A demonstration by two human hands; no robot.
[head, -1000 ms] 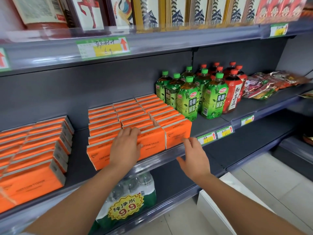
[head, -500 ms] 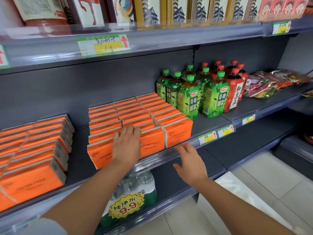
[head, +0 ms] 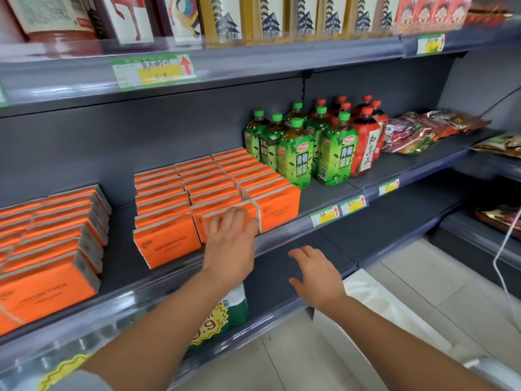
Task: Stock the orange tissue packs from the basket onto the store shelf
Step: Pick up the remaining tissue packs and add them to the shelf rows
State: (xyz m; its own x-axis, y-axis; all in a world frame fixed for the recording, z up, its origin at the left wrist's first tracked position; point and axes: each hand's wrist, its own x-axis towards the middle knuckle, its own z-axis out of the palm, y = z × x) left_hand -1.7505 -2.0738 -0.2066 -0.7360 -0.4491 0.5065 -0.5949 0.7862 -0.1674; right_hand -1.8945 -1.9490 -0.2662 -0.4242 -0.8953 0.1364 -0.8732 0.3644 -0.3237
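The orange tissue packs stand on the store shelf in three tight columns running front to back, straight ahead of my left hand. That hand lies flat against the front pack of the middle column, fingers straight and spread across its upper edge and face, curling round nothing. The pack beside it toward my right hand stands upright, its top leaning a little away from the middle column.

My right hand hangs lower, below the shelf's front rail and apart from it, palm down, fingers loose and spread, holding nothing.

Out past my left hand, across a bare strip of shelf, sits a second block of the same orange packs.

Beyond my right hand, just beside the last column, stand green-capped tea bottles, then red-capped bottles, then a heap of snack bags. Price tags are clipped on the rail above my right hand.

Under my left forearm, on the lower shelf, are green-labelled bottles with a yellow price sticker. Overhead, a row of boxes lines the upper shelf.
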